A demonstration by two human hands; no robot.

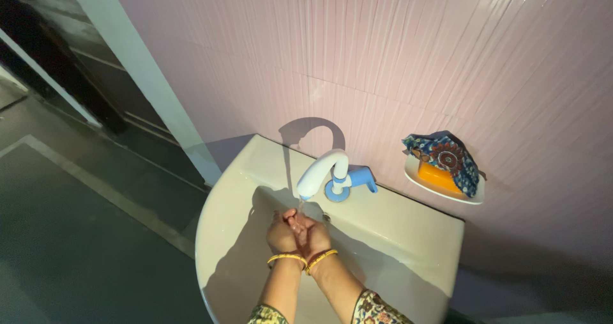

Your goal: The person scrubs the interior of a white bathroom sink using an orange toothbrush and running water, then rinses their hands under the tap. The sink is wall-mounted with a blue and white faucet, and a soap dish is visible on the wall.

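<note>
My left hand [281, 233] and my right hand [314, 235] are pressed together, palms touching, over the bowl of a white wash basin [408, 247]. A thin stream of water falls on my fingers from the white curved spout of a tap [322, 170] with a blue base and blue handle. Neither hand holds anything. Each wrist carries yellow bangles, and patterned sleeves show at the bottom edge.
A white soap dish [474, 197] is fixed to the pink ribbed wall tiles at the right, holding an orange soap bar [437, 176] under a folded blue patterned cloth [447, 156]. A white door frame [143, 75] and dark floor lie at the left.
</note>
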